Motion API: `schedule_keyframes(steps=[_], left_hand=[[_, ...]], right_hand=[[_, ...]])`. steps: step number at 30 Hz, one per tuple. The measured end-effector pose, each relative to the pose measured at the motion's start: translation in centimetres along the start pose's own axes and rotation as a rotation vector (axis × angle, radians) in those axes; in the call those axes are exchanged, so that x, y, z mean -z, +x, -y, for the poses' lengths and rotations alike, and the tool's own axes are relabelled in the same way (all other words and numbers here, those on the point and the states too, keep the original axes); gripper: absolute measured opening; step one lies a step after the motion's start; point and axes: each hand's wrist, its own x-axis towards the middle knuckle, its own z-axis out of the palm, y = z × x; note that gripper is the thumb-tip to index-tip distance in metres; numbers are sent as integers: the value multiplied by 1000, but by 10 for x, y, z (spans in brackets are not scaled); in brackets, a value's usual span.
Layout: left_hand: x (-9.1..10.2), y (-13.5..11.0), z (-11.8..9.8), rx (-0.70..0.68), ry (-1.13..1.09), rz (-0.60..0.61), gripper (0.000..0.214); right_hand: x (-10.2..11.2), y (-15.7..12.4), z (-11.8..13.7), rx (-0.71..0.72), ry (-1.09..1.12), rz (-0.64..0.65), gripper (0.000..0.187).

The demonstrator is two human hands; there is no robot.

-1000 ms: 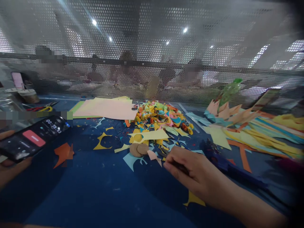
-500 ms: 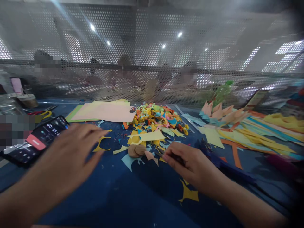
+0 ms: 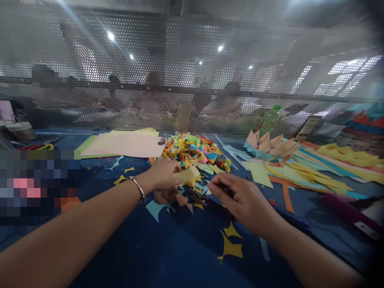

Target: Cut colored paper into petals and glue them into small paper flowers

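My left hand (image 3: 164,174), a bangle on its wrist, reaches to the near edge of the scrap pile and pinches the left end of a pale yellow paper strip (image 3: 191,174). Partly hidden beneath it lie round brown discs (image 3: 162,197). To the right, my right hand (image 3: 238,196) is curled closed just above the table; whatever its fingers hold is hidden. A dark slim object (image 3: 195,197) lies among the scraps between both hands, too blurred to name. Close by are a light blue paper offcut (image 3: 155,210) and yellow offcuts (image 3: 232,246).
A heap of colourful paper curls (image 3: 195,148) sits ahead. Stacked paper sheets (image 3: 126,143) lie at left, scissors (image 3: 45,145) beyond. Folded paper points (image 3: 267,142), coloured strips (image 3: 321,172) and a purple tool (image 3: 345,212) are on the right. A perforated metal screen (image 3: 135,48) stands behind.
My left hand has moved right and forward from near the phone onto the pale yellow strip, and its fingers have closed. My right hand stays nearly in place. The view has shifted slightly right.
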Motion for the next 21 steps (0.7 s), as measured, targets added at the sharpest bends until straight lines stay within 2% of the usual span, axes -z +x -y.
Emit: schedule_keyframes(steps=[4,7,12,16,18,21], left_hand=[[-5,3,4,-12,-151,-30,13],[-6,3,11,-5,-270,-102,10],[-2,3,35,25,-396,-285,10],[5,0,57,95,-426,-383,11],[10,-4,65,142,-423,-391,15],[17,-11,71,187,-385,-336,21]], right_hand=[[0,1,-2,-11,-14,2,27],[0,2,-2,-14,-19,3,27],[-3,3,-3,-51,-4,21,27],[-8,5,-7,-59,25,52,26],[-9,7,-7,-61,17,83,25],[-8,9,1,-55,-17,159,22]])
